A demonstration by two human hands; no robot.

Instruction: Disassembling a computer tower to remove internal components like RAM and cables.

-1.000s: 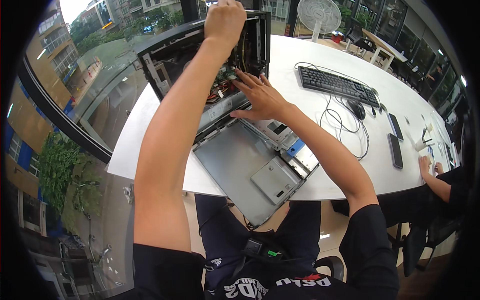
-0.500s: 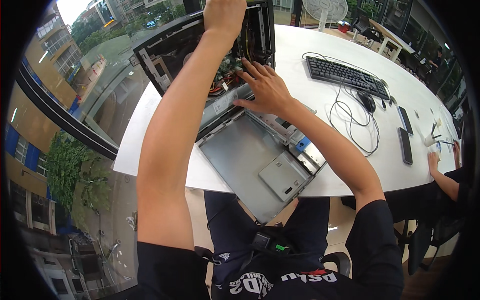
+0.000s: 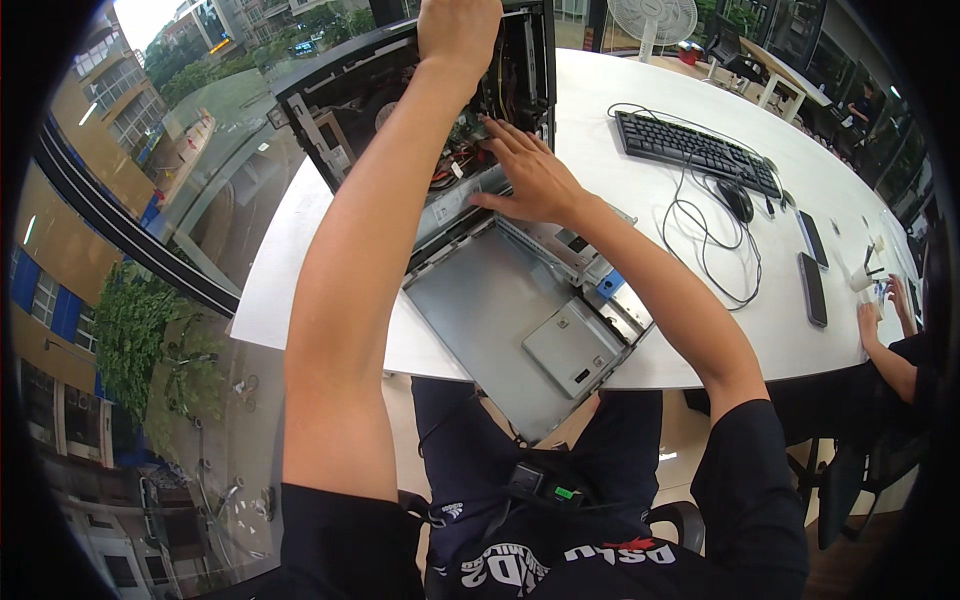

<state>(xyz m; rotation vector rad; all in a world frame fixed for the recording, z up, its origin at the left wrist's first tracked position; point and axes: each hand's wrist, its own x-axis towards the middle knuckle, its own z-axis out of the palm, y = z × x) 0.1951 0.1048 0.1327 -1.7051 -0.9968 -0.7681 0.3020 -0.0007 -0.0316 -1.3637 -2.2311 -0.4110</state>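
An opened desktop computer case (image 3: 500, 300) lies on the white table (image 3: 300, 290), its grey metal tray sticking out over the near edge. My left hand (image 3: 458, 28) grips the raised black top part of the case (image 3: 350, 90) at its far edge. My right hand (image 3: 525, 175) rests flat, fingers spread, inside the case over cables and parts. A small grey drive bracket (image 3: 575, 345) sits on the tray near me.
A black keyboard (image 3: 695, 150), a mouse (image 3: 738, 200) and looped cables (image 3: 710, 250) lie to the right. Two dark phones (image 3: 812, 265) lie further right, where another person's hands (image 3: 880, 315) rest. A white fan (image 3: 652, 20) stands behind. A glass window wall runs along the left.
My right hand has slid further into the case toward the far side. The view has shifted slightly; my left hand keeps hold of the raised case part.
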